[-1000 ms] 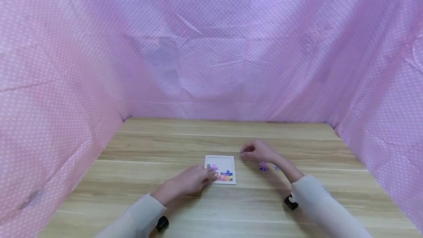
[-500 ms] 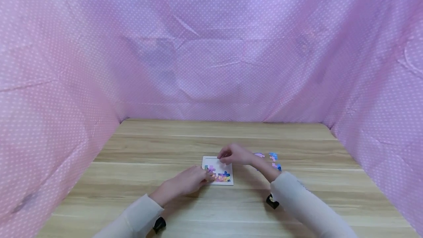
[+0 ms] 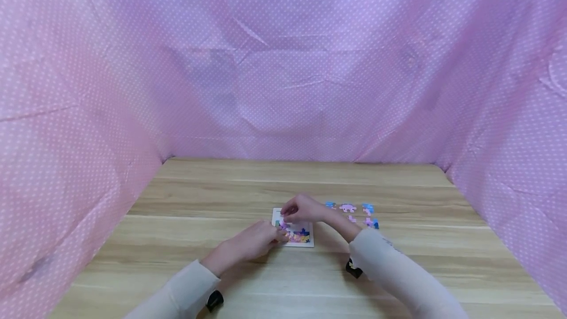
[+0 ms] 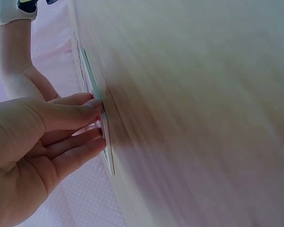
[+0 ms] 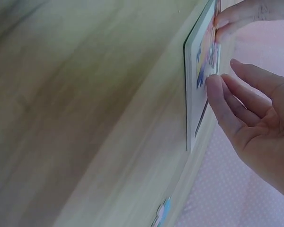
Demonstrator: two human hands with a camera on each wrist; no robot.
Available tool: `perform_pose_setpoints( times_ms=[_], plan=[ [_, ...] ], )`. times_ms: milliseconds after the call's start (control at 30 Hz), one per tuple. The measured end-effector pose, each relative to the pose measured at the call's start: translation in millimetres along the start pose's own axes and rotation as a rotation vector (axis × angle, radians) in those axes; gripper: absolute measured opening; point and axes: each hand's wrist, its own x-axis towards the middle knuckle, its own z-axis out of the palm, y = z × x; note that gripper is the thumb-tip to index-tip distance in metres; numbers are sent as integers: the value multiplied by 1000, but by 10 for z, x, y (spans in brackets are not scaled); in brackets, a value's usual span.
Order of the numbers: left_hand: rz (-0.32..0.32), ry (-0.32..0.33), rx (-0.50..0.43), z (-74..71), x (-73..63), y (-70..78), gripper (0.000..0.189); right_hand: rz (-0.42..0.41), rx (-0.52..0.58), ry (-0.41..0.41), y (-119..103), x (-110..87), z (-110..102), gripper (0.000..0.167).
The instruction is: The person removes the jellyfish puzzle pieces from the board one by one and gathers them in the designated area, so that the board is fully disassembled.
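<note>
A square white puzzle tray (image 3: 312,238) lies on the table, with joined colourful puzzle pieces (image 3: 302,236) along its near side and pink and green ones at its left. My left hand (image 3: 258,240) holds the tray's near left edge; in the left wrist view the thumb (image 4: 92,108) lies at the rim and the fingers reach over it. Above the tray's upper left part, my right hand (image 3: 305,209) pinches a puzzle piece, mostly hidden by the fingers. In the right wrist view its thumb (image 5: 215,90) and fingertips are close over the tray's inside.
Several loose puzzle pieces (image 3: 348,207) in pink, blue and purple lie to the right of the tray, partly behind the right forearm. The wooden table (image 3: 212,186) is enclosed by a pink dotted cloth (image 3: 283,87). Both wrists carry black devices (image 3: 214,301).
My right hand has moved left from beside the loose pieces to over the tray's upper left part. More loose pieces are uncovered on the right. The left hand stays at the tray.
</note>
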Motion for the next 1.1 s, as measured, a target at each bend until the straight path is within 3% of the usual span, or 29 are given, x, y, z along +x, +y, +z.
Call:
perform_pose_setpoints(
  times_ms=[200,467,767,1100],
  plan=[
    [65,30,48,17,10,-11,16,-44,-28,-20,-55,45,44,18],
    [124,49,75,12,13,-17,24,42,8,-42,-90,46,125,17],
    [132,38,123,12,13,-20,23,65,49,-33,-108,21,158,16],
    [116,24,108,14,23,-22,20,9,-5,-11,-94,1,172,19]
  ],
)
